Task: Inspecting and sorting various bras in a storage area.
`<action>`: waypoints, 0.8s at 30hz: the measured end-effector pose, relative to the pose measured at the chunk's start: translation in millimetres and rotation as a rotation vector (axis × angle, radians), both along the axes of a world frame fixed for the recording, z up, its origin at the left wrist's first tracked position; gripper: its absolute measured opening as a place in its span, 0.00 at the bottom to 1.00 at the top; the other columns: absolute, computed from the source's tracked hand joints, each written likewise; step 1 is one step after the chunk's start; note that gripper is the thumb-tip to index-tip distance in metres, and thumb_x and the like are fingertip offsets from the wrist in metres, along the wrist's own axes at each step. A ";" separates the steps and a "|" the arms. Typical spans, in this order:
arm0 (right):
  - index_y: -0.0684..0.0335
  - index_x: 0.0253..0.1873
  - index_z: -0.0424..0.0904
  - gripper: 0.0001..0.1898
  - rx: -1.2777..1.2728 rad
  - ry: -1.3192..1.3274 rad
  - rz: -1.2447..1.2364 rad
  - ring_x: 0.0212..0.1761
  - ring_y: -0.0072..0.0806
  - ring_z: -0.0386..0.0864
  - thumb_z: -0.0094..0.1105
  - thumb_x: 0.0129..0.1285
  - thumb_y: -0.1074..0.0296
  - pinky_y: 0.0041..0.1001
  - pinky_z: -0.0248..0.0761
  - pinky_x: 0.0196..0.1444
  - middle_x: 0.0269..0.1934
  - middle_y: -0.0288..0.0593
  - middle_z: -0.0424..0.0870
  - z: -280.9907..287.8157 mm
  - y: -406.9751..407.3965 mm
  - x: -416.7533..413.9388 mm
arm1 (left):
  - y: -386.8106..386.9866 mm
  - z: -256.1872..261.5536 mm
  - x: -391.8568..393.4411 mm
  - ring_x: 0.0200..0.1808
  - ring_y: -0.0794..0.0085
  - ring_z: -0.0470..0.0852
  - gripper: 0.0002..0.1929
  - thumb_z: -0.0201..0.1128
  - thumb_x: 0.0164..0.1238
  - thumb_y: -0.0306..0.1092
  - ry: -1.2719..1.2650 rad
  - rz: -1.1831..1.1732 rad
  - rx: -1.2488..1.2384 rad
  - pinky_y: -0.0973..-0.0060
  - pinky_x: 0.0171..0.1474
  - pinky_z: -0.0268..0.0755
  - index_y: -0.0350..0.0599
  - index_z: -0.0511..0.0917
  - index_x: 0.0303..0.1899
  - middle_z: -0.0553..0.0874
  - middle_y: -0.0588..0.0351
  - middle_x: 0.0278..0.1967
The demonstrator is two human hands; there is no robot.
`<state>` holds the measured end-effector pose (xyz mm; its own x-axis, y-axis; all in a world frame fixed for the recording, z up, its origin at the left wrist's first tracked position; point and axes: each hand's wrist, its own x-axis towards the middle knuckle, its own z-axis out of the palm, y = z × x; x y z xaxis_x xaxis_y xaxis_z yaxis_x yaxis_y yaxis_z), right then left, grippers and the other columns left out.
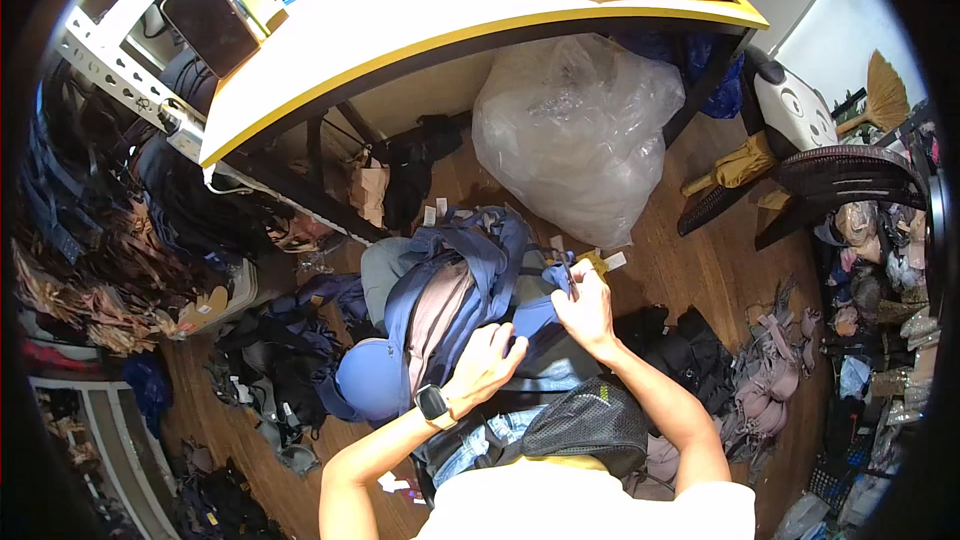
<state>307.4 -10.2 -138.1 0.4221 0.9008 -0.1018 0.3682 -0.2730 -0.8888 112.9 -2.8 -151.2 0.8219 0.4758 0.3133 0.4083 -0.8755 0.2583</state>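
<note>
A heap of blue bras with pinkish-beige linings lies across my lap. My left hand, with a smartwatch on the wrist, is at the heap with bent fingers on a length of blue fabric. That fabric stretches towards my right hand. The fingers of my right hand are pinched on a blue bra strap; a thin dark piece beside the fingertips is too small to name. White tags and a yellow piece stick out just past the right fingers.
A yellow-edged table stands in front, with a large clear plastic bag beneath it. Dark bras lie on the wooden floor at left, mauve bras at right. A dark chair-like object and a broom are at far right.
</note>
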 end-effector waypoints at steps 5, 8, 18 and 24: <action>0.64 0.39 0.67 0.11 0.153 -0.045 -0.032 0.16 0.28 0.72 0.56 0.49 0.73 0.29 0.67 0.24 0.17 0.41 0.73 0.0 9.8 -1.9 | -4.7 -5.7 0.4 0.37 0.60 0.77 0.15 0.62 0.50 0.27 -0.082 -0.070 0.012 0.67 0.43 0.71 0.35 0.75 0.42 0.77 0.50 0.31; 0.60 0.42 0.69 0.13 0.206 -0.250 0.037 0.14 0.27 0.73 0.54 0.49 0.77 0.26 0.67 0.21 0.18 0.41 0.75 8.7 20.1 -10.1 | -6.4 3.7 9.1 0.31 0.64 0.78 0.12 0.62 0.53 0.27 -0.184 0.230 -0.315 0.73 0.36 0.72 0.37 0.78 0.40 0.78 0.52 0.30; 0.58 0.58 0.67 0.16 0.105 -0.096 0.529 0.43 0.43 0.80 0.47 0.67 0.65 0.32 0.73 0.44 0.43 0.54 0.80 74.7 32.3 -35.6 | 39.8 33.2 -19.8 0.34 0.81 0.80 0.07 0.64 0.61 0.28 -0.755 0.417 -1.727 0.81 0.40 0.77 0.37 0.80 0.38 0.83 0.59 0.33; 0.63 0.56 0.67 0.15 0.026 -0.162 0.412 0.36 0.45 0.81 0.48 0.66 0.70 0.34 0.73 0.39 0.38 0.53 0.80 49.3 -23.0 -33.0 | 46.4 40.1 -12.1 0.38 0.78 0.81 0.08 0.63 0.60 0.26 -0.976 0.451 -1.818 0.79 0.43 0.78 0.37 0.79 0.41 0.83 0.57 0.38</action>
<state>274.4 -33.1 -88.9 0.0355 0.9986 -0.0389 0.5765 -0.0522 -0.8154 100.8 43.5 -111.1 0.4875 0.7389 -0.4652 -0.2933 0.6404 0.7098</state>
